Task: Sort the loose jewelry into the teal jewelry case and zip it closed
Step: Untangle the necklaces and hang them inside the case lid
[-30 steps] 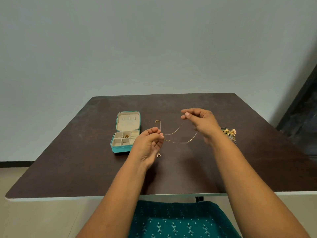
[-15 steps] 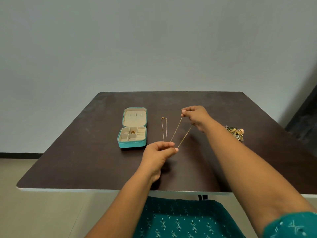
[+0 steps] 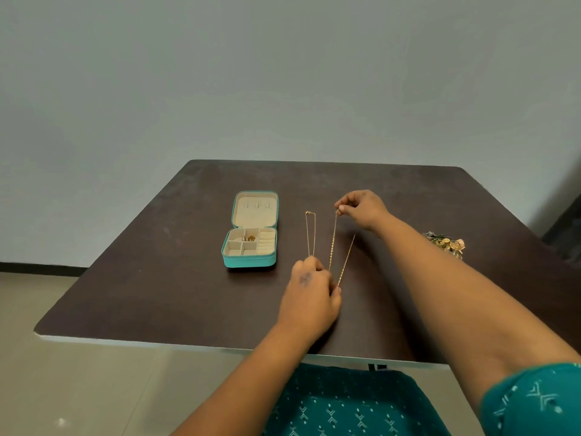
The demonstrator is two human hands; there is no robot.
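Two gold chains (image 3: 332, 240) run lengthwise away from the person beside one open teal case (image 3: 250, 247); left hand (image 3: 309, 297) and right hand (image 3: 361, 209) pinch their ends.

Teal jewelry case (image 3: 248, 261) w/ cream lining. Gold chain (image 3: 332, 240); table (image 3: 157, 278) dark brown. Teal sleeve (image 3: 534, 401), pale chevron print.

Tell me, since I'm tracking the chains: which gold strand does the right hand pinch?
The middle strand; right hand pinches its far end.
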